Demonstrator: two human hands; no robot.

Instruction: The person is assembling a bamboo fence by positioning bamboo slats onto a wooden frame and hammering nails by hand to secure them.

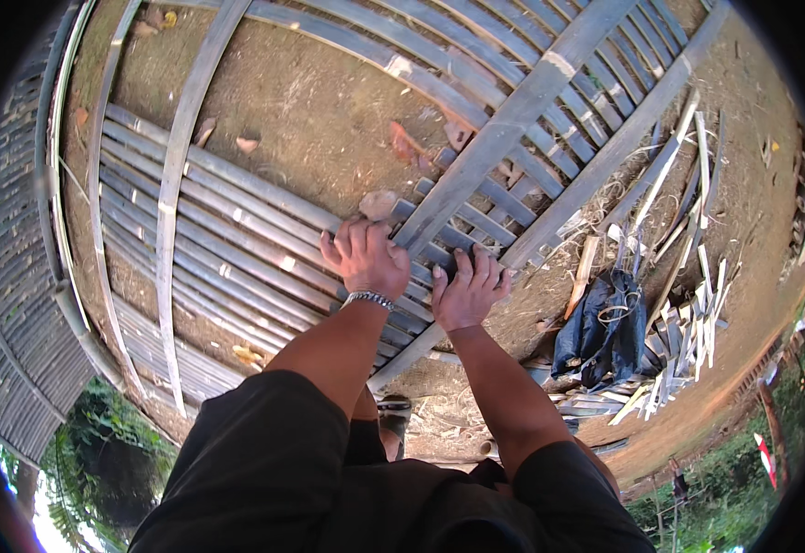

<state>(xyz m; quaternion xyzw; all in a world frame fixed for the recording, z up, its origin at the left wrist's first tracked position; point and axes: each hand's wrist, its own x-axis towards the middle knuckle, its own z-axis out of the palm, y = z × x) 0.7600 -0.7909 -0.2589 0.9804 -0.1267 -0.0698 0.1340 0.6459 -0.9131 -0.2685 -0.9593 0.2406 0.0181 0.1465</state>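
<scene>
Bamboo slats lie side by side, woven with long crosspieces into a panel on the ground. My left hand, with a metal bracelet at the wrist, is bent over the slats by the gap in the panel, its fingers curled round a slat's edge. To its right, my right hand rests on the slat ends beside the edge crosspiece. Its fingers are spread, with the thumb apart. A wide crosspiece runs up and right from between the hands. The undersides of both hands are hidden.
A dark cloth bag lies at the right among cut bamboo strips. A brownish stone sits just beyond my left hand. Dry leaves lie on the dirt within the gap. Another slatted bamboo panel stands at the far left.
</scene>
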